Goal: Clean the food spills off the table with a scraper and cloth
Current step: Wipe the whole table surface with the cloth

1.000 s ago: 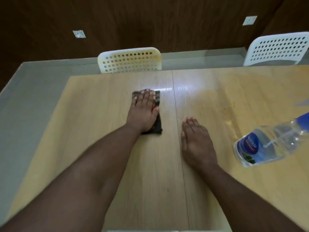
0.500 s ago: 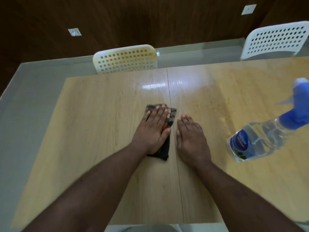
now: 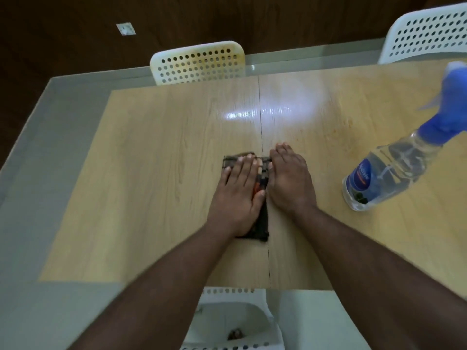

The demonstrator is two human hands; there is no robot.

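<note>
A dark patterned cloth lies folded on the wooden table, just left of the table's centre seam. My left hand presses flat on the cloth with straight fingers and covers most of it. My right hand rests flat on the bare wood right beside it, its inner edge touching the cloth's right side. Faint orange food stains mark the wood to the right of my hands. No scraper is in view.
A clear spray bottle with a blue trigger head stands at the right of the table. A white perforated chair is at the far side, another at the far right, and a third below the near edge.
My left hand has dragged the cloth toward me along the seam, from the far middle of the table to beside my right hand. My right hand stays flat on the wood.
</note>
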